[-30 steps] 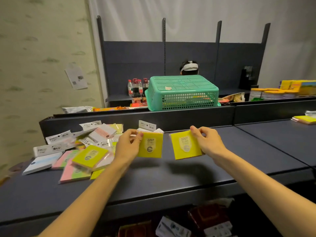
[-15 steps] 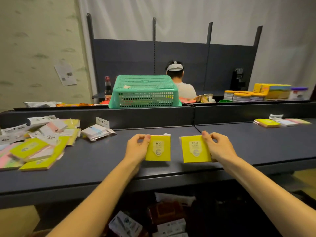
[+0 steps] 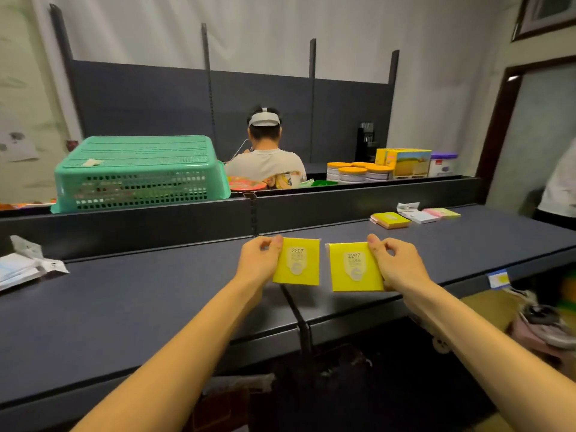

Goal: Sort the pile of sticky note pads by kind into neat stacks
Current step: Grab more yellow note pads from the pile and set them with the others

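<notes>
While each hand pinches one, left hand (image 3: 260, 260), right hand (image 3: 397, 263), two yellow pads (image 3: 297, 266), labels reading 2207.

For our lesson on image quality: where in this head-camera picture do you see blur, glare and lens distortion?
Head view: sharp on both yellow pads, their 2207 labels readable; motion blur smears the clutter at lower right; glare on the door frame; wide-angle bending curves the shelf edge.
</notes>
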`<state>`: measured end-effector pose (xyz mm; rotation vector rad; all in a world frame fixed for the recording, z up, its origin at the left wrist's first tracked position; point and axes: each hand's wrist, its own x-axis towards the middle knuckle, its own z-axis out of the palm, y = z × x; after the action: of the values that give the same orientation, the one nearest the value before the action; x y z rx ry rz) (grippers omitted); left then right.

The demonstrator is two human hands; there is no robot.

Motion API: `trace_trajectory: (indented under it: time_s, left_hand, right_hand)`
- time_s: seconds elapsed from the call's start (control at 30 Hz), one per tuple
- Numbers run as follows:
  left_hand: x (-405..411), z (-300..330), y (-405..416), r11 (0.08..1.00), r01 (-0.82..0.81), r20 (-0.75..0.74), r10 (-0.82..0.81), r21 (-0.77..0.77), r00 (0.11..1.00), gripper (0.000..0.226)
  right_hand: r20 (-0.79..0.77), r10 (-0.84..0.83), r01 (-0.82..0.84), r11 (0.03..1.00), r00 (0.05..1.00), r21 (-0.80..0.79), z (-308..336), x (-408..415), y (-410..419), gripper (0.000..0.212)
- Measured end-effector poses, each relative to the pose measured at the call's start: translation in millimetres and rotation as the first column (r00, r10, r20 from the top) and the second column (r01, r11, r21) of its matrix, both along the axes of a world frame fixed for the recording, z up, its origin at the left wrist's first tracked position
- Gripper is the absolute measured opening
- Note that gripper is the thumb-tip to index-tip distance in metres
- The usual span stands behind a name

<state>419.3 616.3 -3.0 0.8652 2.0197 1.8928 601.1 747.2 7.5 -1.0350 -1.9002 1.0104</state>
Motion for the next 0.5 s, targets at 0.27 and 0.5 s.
trace_trajectory:
  time_s: [0.27, 0.5]
  left_hand:
    - [7, 2, 138, 0.997, 0.061, -0.006, -0.062, -0.055, 0.998, 0.028]
    - [-3, 8, 229, 0.995, 0.033, 0.014, -0.032, -0.097, 0.999, 0.027]
  right_hand:
    - [0.076, -0.038, 0.039, 0.999, 0.996, -0.010, -6, 12, 133, 0.058]
    - [0.119, 0.008, -0.010, 1.000, 0.993, 0.017, -4, 10, 228, 0.049]
